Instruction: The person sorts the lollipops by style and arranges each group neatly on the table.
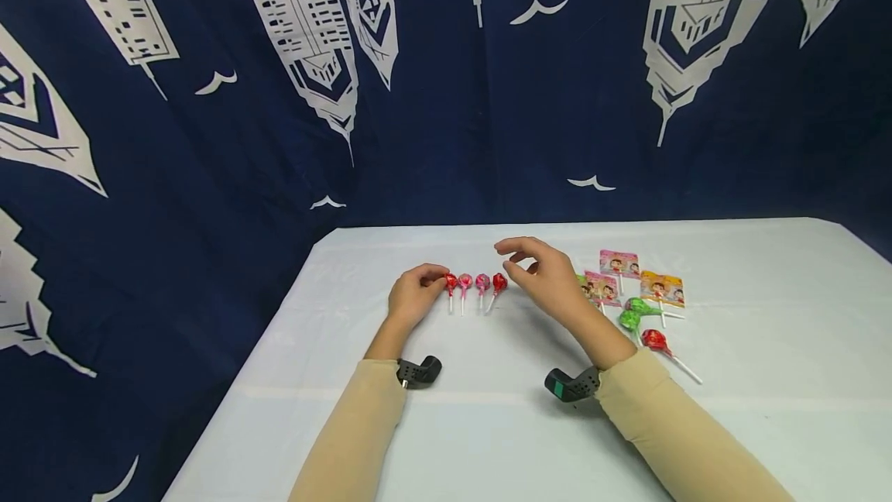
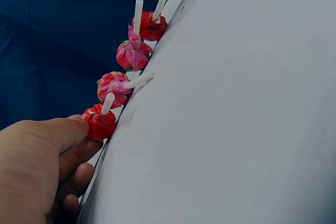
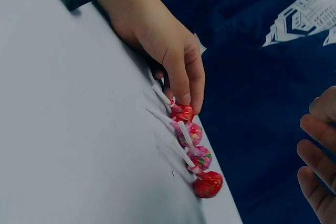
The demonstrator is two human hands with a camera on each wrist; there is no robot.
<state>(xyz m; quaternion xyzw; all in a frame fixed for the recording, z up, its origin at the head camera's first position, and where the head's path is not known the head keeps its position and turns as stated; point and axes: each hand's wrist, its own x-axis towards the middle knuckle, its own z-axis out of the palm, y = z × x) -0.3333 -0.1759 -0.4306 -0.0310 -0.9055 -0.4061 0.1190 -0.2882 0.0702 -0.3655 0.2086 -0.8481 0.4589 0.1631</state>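
Left hand point(image 1: 416, 294) fingers apparently touching end red lollipop point(image 1: 451, 282).

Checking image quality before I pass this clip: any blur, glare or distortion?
Head view: even light, soft shadows, sharp. Left wrist view: left hand slightly soft, white table tilted steeply. Right wrist view: right hand blurred at the edge, red wrapped lollipops sharp.

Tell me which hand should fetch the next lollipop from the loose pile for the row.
Right. The right hand hovers, holding nothing, beside the loose pile on its own side. The left hand is touching the row's end lollipop, on the far side from the pile.
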